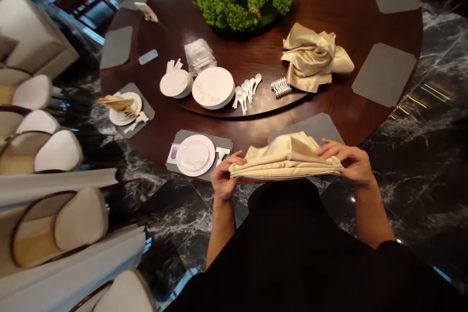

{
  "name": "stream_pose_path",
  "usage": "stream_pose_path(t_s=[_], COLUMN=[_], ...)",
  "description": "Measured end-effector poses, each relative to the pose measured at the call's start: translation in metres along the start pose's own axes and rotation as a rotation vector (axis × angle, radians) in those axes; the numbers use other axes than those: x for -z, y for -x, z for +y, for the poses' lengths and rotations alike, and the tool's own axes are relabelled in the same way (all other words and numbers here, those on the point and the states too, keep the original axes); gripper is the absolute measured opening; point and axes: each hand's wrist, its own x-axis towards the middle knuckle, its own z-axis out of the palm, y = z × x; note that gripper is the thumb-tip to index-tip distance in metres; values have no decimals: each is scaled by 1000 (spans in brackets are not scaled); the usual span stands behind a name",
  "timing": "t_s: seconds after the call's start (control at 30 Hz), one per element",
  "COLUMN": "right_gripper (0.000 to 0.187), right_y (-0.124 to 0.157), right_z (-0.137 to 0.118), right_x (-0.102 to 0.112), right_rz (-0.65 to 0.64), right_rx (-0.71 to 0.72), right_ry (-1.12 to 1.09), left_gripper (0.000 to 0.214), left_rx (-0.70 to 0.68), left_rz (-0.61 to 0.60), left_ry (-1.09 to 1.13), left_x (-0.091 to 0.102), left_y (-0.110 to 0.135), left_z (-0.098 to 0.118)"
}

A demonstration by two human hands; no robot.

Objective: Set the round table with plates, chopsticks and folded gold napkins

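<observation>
A gold cloth napkin (287, 161), gathered into long pleats, stretches between my two hands above the table's near edge. My left hand (226, 175) pinches its left end, and my right hand (353, 161) grips the right end. Beneath the napkin lies a grey placemat (310, 129), partly covered by it. Left of my left hand, a white plate (195, 154) stacked on a larger one sits on another grey placemat (179, 137). A heap of loose gold napkins (312, 58) rests farther back on the turntable.
On the dark round table (252, 134) stand stacked large plates (214, 87), small plates (174, 83), white spoons (246, 90) and white rests (281, 87). A green plant (234, 0) fills the centre. At left is a place setting with a folded napkin (119, 105); pale chairs (80, 219) line that side.
</observation>
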Motion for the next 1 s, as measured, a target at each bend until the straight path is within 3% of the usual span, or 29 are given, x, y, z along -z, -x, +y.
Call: stream_pose_path(t_s=[0.1, 0.17, 0.33, 0.43, 0.53, 0.67, 0.8, 0.9, 1.0], right_gripper=[45, 46, 56, 57, 58, 56, 51, 42, 36], right_y=[-10, -22, -67, -72, -46, 18, 75, 92, 91], right_z=[-2, 10, 66, 110, 167, 248, 300, 314, 316], right_x=[-14, -22, -31, -34, -46, -75, -93, -95, -94], right_rz=[19, 74, 302, 372, 384, 301, 194, 158, 83], right_rx=[63, 66, 15, -55, -280, -723, -956, -972, -885], right_ry=[-14, -5, 76, 110, 135, 191, 237, 319, 500], left_gripper=[43, 44, 47, 42, 34, 16, 16, 19, 22], left_rx=[-20, 25, 147, 156, 344, 789, 1094, 1135, 975], left_rz=[135, 207, 313, 318, 323, 307, 202, 178, 104], left_ry=[2, -34, -134, -135, -150, -216, -330, -401, -536], left_x=[5, 6, 7, 9, 5, -7, -11, -12, -15], left_y=[5, 3, -30, -30, 10, 96, 157, 173, 173], left_z=[4, -5, -57, -95, -140, -206, -244, -249, -246])
